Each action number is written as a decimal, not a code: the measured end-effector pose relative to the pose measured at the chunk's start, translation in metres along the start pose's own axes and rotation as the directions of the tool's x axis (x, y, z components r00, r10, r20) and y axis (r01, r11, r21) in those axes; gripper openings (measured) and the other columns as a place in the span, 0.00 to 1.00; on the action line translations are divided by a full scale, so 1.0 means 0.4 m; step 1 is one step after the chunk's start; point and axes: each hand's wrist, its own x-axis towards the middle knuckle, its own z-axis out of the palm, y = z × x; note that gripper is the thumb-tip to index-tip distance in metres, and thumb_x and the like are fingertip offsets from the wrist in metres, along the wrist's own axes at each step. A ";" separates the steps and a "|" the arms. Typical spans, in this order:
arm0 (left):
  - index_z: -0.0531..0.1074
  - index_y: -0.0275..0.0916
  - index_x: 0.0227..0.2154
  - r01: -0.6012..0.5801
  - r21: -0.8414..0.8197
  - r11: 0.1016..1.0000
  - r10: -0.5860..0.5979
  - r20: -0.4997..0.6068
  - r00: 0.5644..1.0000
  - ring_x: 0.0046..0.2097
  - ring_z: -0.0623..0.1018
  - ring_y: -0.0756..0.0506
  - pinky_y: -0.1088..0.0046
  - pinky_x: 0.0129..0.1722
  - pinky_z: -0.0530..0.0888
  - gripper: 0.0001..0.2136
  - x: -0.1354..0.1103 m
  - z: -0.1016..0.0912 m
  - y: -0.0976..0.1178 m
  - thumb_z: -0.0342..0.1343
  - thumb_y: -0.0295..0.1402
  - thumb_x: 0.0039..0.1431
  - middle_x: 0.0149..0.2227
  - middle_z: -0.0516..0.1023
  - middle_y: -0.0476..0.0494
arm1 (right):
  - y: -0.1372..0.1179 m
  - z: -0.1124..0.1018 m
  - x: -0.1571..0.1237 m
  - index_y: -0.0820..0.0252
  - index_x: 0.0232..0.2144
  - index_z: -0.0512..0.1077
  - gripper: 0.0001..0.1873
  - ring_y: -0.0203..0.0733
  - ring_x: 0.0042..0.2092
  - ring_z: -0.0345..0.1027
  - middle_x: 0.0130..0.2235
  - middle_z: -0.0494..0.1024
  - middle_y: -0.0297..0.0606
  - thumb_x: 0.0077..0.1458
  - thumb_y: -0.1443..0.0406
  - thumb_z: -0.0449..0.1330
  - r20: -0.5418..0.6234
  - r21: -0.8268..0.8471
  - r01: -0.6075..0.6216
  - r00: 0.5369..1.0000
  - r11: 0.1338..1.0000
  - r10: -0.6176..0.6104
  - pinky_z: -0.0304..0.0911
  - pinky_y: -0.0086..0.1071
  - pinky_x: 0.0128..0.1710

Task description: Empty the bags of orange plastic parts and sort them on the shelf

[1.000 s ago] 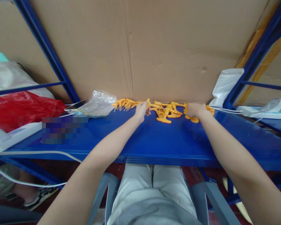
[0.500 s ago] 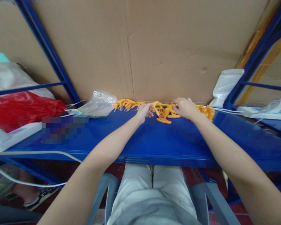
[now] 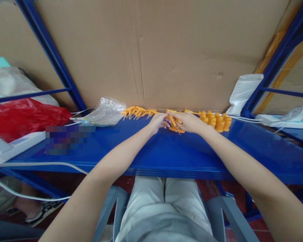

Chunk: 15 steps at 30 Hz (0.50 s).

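Observation:
My left hand is closed, its fingertips pinching the top of a branched orange keychain. My right hand reaches over the same keychain from the right, its fingers curled against it and partly covering it. Below my right hand's fingers another curved orange piece lies on the table, a short metal chain by it. To the left, several similar orange keychains lie in a row with their chains toward me. On the right stand several stubby orange pieces side by side.
A blue table runs across in front of a cardboard wall. Clear plastic bags and a red bag sit left. A white packet leans at the right post. White cables hang at the left.
My right hand has moved left from the orange pieces to the keychain at my left hand, uncovering the stubby pieces on the right. My left hand has barely moved.

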 end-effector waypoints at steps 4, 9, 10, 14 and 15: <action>0.67 0.36 0.33 -0.015 -0.036 0.999 0.017 0.047 0.999 0.18 0.73 0.54 0.80 0.18 0.64 0.07 -0.001 0.002 -0.001 0.50 0.22 0.66 0.22 0.75 0.52 | 0.006 0.005 0.002 0.65 0.73 0.50 0.37 0.49 0.49 0.77 0.53 0.80 0.51 0.62 0.71 0.49 0.025 -0.020 -0.026 0.999 0.999 0.027 0.66 0.44 0.52; 0.67 0.36 0.39 -0.027 -0.055 0.998 0.032 0.103 0.994 0.20 0.75 0.54 0.79 0.19 0.66 0.06 0.001 0.004 -0.006 0.53 0.20 0.63 0.26 0.77 0.52 | 0.014 0.021 -0.002 0.65 0.74 0.45 0.40 0.48 0.55 0.74 0.56 0.78 0.50 0.60 0.72 0.47 0.000 -0.033 -0.031 1.000 0.999 0.031 0.56 0.54 0.64; 0.67 0.36 0.41 -0.028 -0.058 0.998 0.034 0.111 0.993 0.21 0.75 0.54 0.79 0.20 0.67 0.08 0.002 0.004 -0.007 0.55 0.20 0.62 0.27 0.77 0.52 | 0.015 0.023 -0.003 0.66 0.74 0.45 0.40 0.48 0.56 0.73 0.56 0.78 0.51 0.60 0.71 0.47 0.001 -0.037 -0.040 0.999 0.999 0.040 0.54 0.56 0.65; 0.68 0.37 0.45 -0.065 -0.045 0.997 0.070 0.134 0.988 0.23 0.77 0.54 0.79 0.22 0.69 0.14 0.007 0.000 -0.011 0.56 0.18 0.58 0.32 0.79 0.51 | 0.018 0.026 -0.006 0.67 0.74 0.39 0.43 0.50 0.58 0.71 0.54 0.80 0.52 0.60 0.71 0.46 -0.006 -0.062 -0.071 0.998 0.996 0.070 0.47 0.62 0.67; 0.69 0.37 0.46 -0.075 -0.031 0.997 0.078 0.132 0.988 0.24 0.77 0.54 0.79 0.22 0.69 0.15 0.009 -0.002 -0.012 0.56 0.17 0.58 0.34 0.79 0.50 | 0.018 0.025 -0.006 0.66 0.74 0.37 0.43 0.51 0.59 0.71 0.55 0.79 0.52 0.60 0.71 0.46 -0.014 -0.070 -0.079 0.997 0.994 0.078 0.46 0.63 0.67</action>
